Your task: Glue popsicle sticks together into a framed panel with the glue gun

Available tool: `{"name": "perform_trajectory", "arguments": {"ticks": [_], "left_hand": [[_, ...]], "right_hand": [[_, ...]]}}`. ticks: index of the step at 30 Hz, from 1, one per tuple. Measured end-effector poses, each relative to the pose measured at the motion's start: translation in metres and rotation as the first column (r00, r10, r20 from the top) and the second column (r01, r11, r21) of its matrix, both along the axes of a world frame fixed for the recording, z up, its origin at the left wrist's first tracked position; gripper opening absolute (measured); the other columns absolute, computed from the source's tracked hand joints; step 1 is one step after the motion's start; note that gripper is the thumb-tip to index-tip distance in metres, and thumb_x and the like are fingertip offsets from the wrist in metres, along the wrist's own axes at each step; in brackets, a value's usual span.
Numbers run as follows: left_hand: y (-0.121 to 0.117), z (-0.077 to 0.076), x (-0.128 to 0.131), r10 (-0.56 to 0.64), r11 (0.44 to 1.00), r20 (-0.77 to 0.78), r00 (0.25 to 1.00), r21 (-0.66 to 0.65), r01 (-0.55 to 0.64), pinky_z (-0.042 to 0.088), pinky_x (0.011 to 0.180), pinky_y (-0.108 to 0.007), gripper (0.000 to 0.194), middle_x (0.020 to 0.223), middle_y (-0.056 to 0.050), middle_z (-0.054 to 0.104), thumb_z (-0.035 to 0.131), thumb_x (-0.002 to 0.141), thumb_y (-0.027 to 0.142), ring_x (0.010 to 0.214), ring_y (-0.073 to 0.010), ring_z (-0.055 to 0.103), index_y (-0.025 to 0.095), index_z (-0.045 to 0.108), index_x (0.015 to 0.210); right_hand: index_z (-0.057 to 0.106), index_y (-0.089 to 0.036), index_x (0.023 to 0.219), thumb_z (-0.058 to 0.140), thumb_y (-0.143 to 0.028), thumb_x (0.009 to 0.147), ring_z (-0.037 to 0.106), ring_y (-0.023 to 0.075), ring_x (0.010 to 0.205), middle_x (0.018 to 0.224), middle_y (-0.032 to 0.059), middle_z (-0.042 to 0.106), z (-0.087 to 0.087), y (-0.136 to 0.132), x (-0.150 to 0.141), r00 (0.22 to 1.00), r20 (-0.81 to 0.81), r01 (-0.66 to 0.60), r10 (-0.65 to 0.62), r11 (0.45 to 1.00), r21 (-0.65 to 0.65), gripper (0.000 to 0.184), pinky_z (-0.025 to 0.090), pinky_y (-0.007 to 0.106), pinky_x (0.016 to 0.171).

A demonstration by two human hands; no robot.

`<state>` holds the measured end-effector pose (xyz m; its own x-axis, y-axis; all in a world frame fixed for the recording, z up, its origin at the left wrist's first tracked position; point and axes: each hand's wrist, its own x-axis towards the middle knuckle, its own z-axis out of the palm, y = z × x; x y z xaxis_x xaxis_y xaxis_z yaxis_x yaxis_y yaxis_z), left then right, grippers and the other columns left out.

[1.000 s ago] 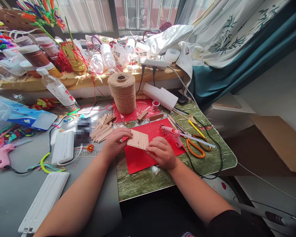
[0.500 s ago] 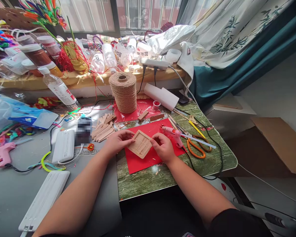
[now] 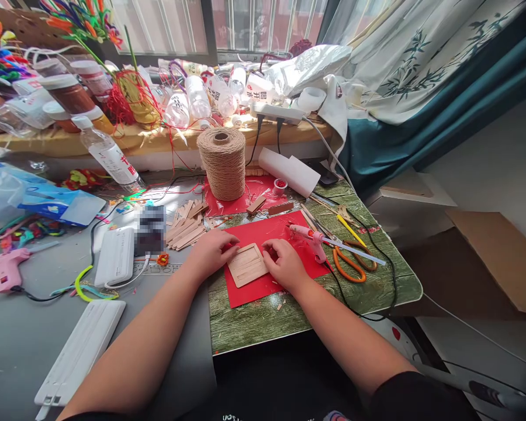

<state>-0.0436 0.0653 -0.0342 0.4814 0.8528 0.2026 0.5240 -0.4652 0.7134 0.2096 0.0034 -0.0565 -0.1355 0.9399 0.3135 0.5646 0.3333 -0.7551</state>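
Note:
A small square panel of glued wooden sticks point(image 3: 247, 264) lies flat on a red paper sheet point(image 3: 263, 280), framed side up. My left hand point(image 3: 213, 250) rests at its left edge, fingers curled against it. Against the panel's right edge presses my right hand point(image 3: 284, 263), its fingers bent. A pile of loose wooden sticks point(image 3: 184, 227) lies just left of my left hand. A pink glue gun point(image 3: 312, 238) sits right of my right hand.
A big spool of jute twine point(image 3: 223, 164) stands behind the red sheet. Orange-handled scissors point(image 3: 350, 262) and a black cable lie on the green board's right side. White cases point(image 3: 114, 257), a second pink glue gun point(image 3: 4, 270) and bottles crowd the left and back.
The stick panel was held up plain side showing, then turned over and laid flat on the red sheet. Both hands came down with it.

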Motion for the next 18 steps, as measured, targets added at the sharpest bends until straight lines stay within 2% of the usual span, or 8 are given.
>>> {"name": "perform_trajectory", "arguments": {"ticks": [3, 6, 11, 13, 15, 18], "left_hand": [[-0.003, 0.002, 0.001, -0.061, 0.998, -0.099, 0.993, 0.028, 0.064, 0.043, 0.083, -0.036, 0.015, 0.089, -0.005, 0.075, 0.076, 0.084, 0.033, 0.085, -0.0243, 0.062, 0.029, 0.079, 0.098], [-0.007, 0.002, 0.007, -0.078, 0.993, -0.213, 0.974, 0.071, 0.095, 0.045, 0.081, -0.036, 0.017, 0.096, -0.005, 0.077, 0.065, 0.092, 0.031, 0.09, -0.0242, 0.064, 0.027, 0.077, 0.104], [-0.007, 0.004, 0.009, -0.049, 0.987, -0.26, 0.964, 0.134, 0.086, 0.049, 0.086, -0.036, 0.022, 0.103, -0.004, 0.077, 0.059, 0.098, 0.034, 0.095, -0.0227, 0.067, 0.024, 0.073, 0.11], [-0.004, 0.01, -0.003, 0.059, 0.977, -0.267, 0.962, 0.214, 0.0, 0.049, 0.094, -0.037, 0.025, 0.11, -0.006, 0.077, 0.054, 0.1, 0.034, 0.104, -0.0238, 0.067, 0.023, 0.073, 0.112], [0.001, 0.018, -0.021, 0.25, 0.939, -0.32, 0.914, 0.311, -0.148, 0.048, 0.097, -0.04, 0.027, 0.111, -0.008, 0.076, 0.05, 0.101, 0.034, 0.107, -0.0265, 0.066, 0.022, 0.072, 0.111], [0.007, 0.03, -0.048, 0.509, 0.851, -0.462, 0.726, 0.393, -0.347, 0.049, 0.092, -0.045, 0.03, 0.114, -0.012, 0.074, 0.052, 0.098, 0.035, 0.111, -0.0333, 0.063, 0.021, 0.072, 0.115]], "right_hand": [[0.069, -0.021, 0.104, 0.06, -0.017, 0.094, 0.064, 0.0247, 0.096, 0.099, 0.0078, 0.073, 0.002, 0.0, 0.0, 1.0, -0.003, -0.01, 0.01, 1.0, 0.0, 0.014, 0.051, 0.038, 0.087], [0.069, -0.022, 0.103, 0.059, -0.018, 0.095, 0.065, 0.0241, 0.095, 0.098, 0.0065, 0.073, 0.004, 0.0, 0.0, 1.0, -0.011, -0.004, 0.004, 1.0, -0.025, 0.014, 0.051, 0.038, 0.087], [0.068, -0.023, 0.122, 0.063, -0.018, 0.093, 0.063, 0.0266, 0.109, 0.116, 0.0083, 0.073, 0.006, 0.001, -0.001, 0.998, 0.028, -0.059, 0.059, 0.998, 0.028, 0.029, 0.05, 0.042, 0.1], [0.069, -0.024, 0.124, 0.064, -0.019, 0.094, 0.063, 0.0275, 0.111, 0.119, 0.008, 0.074, 0.006, 0.002, -0.002, 0.993, 0.071, -0.098, 0.095, 0.995, 0.033, 0.031, 0.049, 0.045, 0.102], [0.072, -0.025, 0.12, 0.064, -0.019, 0.094, 0.062, 0.0279, 0.112, 0.12, 0.0076, 0.074, 0.006, 0.002, -0.002, 0.988, 0.105, -0.115, 0.111, 0.993, 0.035, 0.028, 0.048, 0.046, 0.103], [0.075, -0.024, 0.116, 0.063, -0.019, 0.095, 0.061, 0.0274, 0.114, 0.122, 0.0075, 0.074, 0.006, 0.003, -0.003, 0.987, 0.111, -0.121, 0.117, 0.992, 0.036, 0.024, 0.047, 0.047, 0.105]]}}
